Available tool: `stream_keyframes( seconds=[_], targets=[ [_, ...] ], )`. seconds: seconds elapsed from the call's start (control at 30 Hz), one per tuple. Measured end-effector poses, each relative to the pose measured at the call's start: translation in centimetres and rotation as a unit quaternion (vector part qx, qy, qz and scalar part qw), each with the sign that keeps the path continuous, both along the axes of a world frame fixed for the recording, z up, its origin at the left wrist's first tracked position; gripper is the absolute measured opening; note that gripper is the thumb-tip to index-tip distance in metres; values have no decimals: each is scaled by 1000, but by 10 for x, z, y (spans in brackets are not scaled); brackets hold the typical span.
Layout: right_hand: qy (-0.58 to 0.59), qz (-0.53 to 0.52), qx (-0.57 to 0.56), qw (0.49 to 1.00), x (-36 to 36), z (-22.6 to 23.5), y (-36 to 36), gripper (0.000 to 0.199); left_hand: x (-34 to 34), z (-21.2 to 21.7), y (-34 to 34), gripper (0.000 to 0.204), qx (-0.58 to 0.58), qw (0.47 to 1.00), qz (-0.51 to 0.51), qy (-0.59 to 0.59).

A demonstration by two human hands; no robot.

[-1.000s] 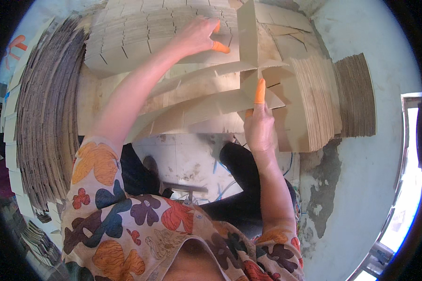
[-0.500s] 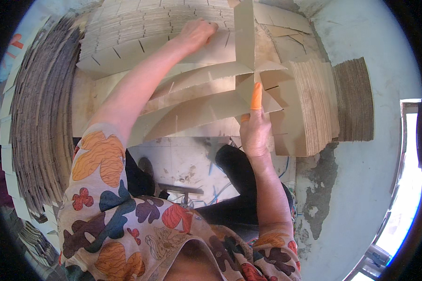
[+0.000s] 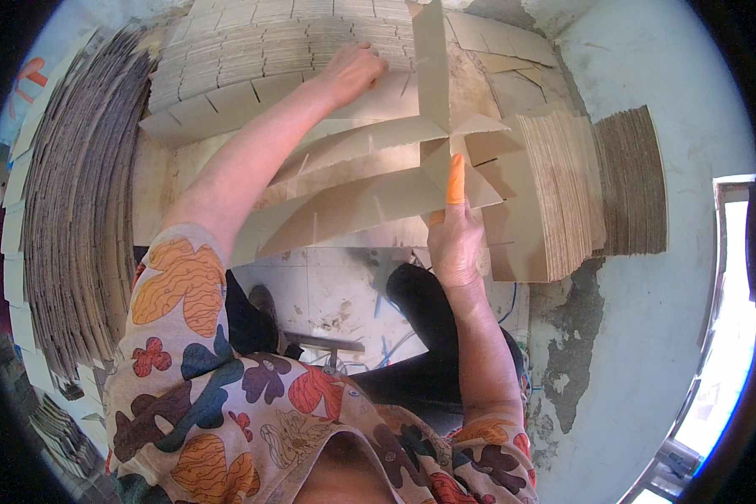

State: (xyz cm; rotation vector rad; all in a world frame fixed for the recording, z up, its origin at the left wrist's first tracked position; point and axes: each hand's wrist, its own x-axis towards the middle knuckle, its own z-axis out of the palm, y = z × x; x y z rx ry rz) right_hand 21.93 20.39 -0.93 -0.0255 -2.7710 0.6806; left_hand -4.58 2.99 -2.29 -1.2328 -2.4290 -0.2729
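Note:
My left hand (image 3: 351, 76) is closed at the upper edge of the front slotted cardboard strip (image 3: 286, 105), which leans against stacked strips at the back. Its fingertips are hidden, so what they grip does not show. Closer to me, my right hand (image 3: 456, 248) grips a cardboard divider (image 3: 353, 197) made of crossed strips, near where they meet. An orange finger cot (image 3: 456, 181) covers one raised digit of that hand. Two long strips of the divider reach leftward under my left forearm, and a tall upright strip (image 3: 432, 71) stands beyond the crossing.
Rows of stacked cardboard strips (image 3: 294, 42) fill the back of the table. A tall bundle of cardboard (image 3: 80, 210) stands at the left. On the right are a pale stack (image 3: 567, 197) and a darker stack (image 3: 634, 181) against the wall (image 3: 647, 336). Loose flat pieces (image 3: 512, 63) lie at the back right.
Very little differs. The view has shifted slightly; my left hand remains by the front strip and my right hand keeps its grip on the divider.

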Motion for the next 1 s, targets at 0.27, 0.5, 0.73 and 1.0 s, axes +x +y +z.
stream_keyframes(
  seconds=[0.27,0.5,0.73,1.0],
  targets=[
    [-41,-25,-15,999,5,4,0,87,13,11,4,14,-17,989,73,-125],
    [-28,-18,-7,999,5,-2,1,85,2,1,-3,7,-8,998,38,-42],
    [-17,0,1,1000,4,-3,2,83,12,18,1,3,32,995,51,-83],
    [-37,3,-24,999,7,3,0,86,13,16,1,1,36,999,20,-23]
  ],
)
